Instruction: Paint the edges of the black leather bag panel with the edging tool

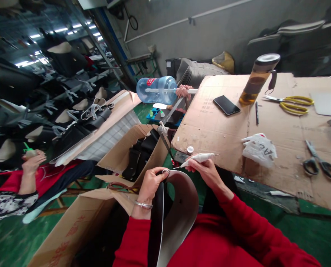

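Observation:
My left hand [151,185] is closed on the upper edge of a curved leather piece [182,207], dark on the outside and pale grey inside. A small metal ring [166,171] shows at its fingertips. The piece bends in a loop against my red top. My right hand [204,168] grips a slim tool wrapped in white [200,157], thick in the middle and thin at both ends. Its left tip points at the top edge of the leather piece, close to my left fingers; whether it touches is unclear.
A cardboard-covered table [210,129] bears a phone [226,105], a tea bottle [257,79], yellow-handled scissors [293,104], black scissors [320,163] and a plastic bag [260,150]. Open cartons [73,226] stand left. A co-worker's hand [33,161] holds a small green-tipped bottle.

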`<state>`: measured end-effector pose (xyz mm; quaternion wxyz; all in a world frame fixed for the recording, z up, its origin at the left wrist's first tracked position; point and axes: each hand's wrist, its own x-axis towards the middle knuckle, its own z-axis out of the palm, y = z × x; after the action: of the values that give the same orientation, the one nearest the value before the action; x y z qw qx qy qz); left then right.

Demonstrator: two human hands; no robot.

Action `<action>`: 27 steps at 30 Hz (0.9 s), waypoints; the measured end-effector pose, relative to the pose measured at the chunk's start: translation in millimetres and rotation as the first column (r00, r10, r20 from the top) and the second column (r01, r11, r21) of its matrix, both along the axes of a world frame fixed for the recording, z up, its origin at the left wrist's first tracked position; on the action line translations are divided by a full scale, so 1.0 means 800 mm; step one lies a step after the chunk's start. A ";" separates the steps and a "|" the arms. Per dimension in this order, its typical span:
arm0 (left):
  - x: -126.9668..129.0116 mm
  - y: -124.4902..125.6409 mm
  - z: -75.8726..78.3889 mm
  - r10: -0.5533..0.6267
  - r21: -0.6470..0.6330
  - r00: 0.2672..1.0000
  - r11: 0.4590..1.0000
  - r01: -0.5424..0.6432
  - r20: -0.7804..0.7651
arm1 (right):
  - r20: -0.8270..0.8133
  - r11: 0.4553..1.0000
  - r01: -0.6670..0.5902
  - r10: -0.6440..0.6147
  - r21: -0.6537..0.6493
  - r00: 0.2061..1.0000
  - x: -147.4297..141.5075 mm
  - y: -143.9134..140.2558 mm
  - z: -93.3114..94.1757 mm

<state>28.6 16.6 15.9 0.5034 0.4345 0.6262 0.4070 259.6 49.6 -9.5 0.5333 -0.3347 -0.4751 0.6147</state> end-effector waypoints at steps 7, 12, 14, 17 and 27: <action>-0.006 -0.004 0.003 0.012 0.002 1.000 1.000 -0.012 0.010 | 0.074 0.997 -0.075 0.074 0.018 0.995 -0.020 -0.006 0.001; -0.008 -0.007 0.003 0.003 -0.001 1.000 1.000 -0.003 0.027 | 0.095 0.997 -0.076 0.076 -0.001 0.993 -0.025 -0.007 0.002; -0.007 -0.008 0.004 0.008 0.004 0.999 1.000 -0.008 0.036 | 0.087 0.996 -0.084 0.084 -0.003 0.993 -0.027 -0.007 0.001; -0.007 -0.009 0.002 0.011 0.024 0.999 1.000 -0.012 0.037 | 0.061 0.995 -0.095 0.095 -0.007 0.994 -0.031 -0.008 -0.001; -0.003 -0.018 0.000 0.012 0.090 0.997 0.996 -0.005 -0.076 | -0.072 0.996 -0.033 0.027 -0.084 0.997 -0.041 -0.009 0.006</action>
<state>26.4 2.4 15.8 0.4573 0.4693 0.6280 0.4198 227.1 42.4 -5.0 0.5258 -0.3281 -0.4344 0.6536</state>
